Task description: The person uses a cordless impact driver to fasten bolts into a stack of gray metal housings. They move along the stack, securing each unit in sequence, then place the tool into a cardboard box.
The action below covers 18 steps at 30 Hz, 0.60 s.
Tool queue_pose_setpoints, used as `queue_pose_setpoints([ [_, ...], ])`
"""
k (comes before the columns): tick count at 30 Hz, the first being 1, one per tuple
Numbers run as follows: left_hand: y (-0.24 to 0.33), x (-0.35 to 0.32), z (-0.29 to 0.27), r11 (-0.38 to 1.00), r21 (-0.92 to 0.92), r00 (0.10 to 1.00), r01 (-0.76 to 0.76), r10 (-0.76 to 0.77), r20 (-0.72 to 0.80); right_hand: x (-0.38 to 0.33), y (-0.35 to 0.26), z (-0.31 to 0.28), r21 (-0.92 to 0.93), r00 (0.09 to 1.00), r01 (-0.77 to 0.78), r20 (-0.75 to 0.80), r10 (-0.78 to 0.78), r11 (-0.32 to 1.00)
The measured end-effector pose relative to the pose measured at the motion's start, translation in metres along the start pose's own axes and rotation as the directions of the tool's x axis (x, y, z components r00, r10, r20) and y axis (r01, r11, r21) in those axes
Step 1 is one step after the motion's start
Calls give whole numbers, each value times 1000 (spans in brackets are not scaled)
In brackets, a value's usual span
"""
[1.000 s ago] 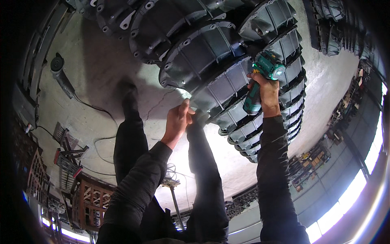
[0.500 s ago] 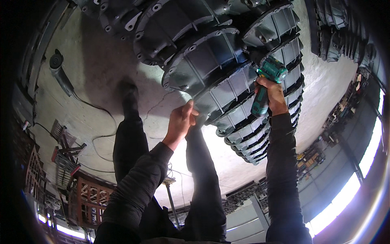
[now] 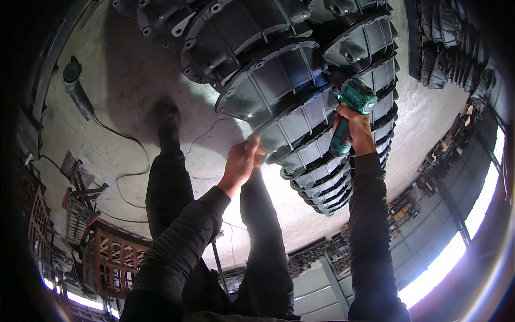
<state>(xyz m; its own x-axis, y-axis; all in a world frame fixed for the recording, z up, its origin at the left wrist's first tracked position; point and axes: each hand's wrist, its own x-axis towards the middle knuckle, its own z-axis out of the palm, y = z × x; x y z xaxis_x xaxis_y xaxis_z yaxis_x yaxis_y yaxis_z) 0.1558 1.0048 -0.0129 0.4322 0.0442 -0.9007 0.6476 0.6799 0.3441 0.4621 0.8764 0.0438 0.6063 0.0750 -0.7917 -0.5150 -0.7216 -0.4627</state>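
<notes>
My right hand [image 3: 358, 126] is wrapped around the handle of a green and black cordless drill [image 3: 356, 95]. Its dark nose points up and left against a dark metal housing [image 3: 354, 43] in the stack; I cannot tell whether it touches. Lower and to the left, my left hand [image 3: 240, 163] has its thumb and fingers pinched together beside the near edge of another ribbed, flanged housing [image 3: 268, 91]. Whatever the pinched fingers hold, if anything, is too small to make out. More ribbed housings [image 3: 306, 147] lie nested in a row beneath the drill.
A corded angle grinder [image 3: 78, 88] lies on the concrete floor [image 3: 134, 107] at left, its cable looping toward my legs. Brown metal racks [image 3: 120, 260] stand at lower left. Another stack of dark castings [image 3: 442, 48] sits at far right, with parts along the wall [image 3: 407, 212].
The view has shifted slightly. The drill stays at about the same spot on the stack, and my left hand remains pinched near the housing's edge.
</notes>
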Motion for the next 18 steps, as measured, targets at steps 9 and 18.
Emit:
queue_pose_setpoints([
  [9, -1, -2, 2, 999, 34, 1000, -24, 24, 3, 2, 1, 0, 49, 1000, 19, -5, -19, 999],
  [18, -12, -5, 4, 996, 72, 999, -50, 51, -6, 6, 12, -1, 72, 1000, 31, 3, -31, 997],
])
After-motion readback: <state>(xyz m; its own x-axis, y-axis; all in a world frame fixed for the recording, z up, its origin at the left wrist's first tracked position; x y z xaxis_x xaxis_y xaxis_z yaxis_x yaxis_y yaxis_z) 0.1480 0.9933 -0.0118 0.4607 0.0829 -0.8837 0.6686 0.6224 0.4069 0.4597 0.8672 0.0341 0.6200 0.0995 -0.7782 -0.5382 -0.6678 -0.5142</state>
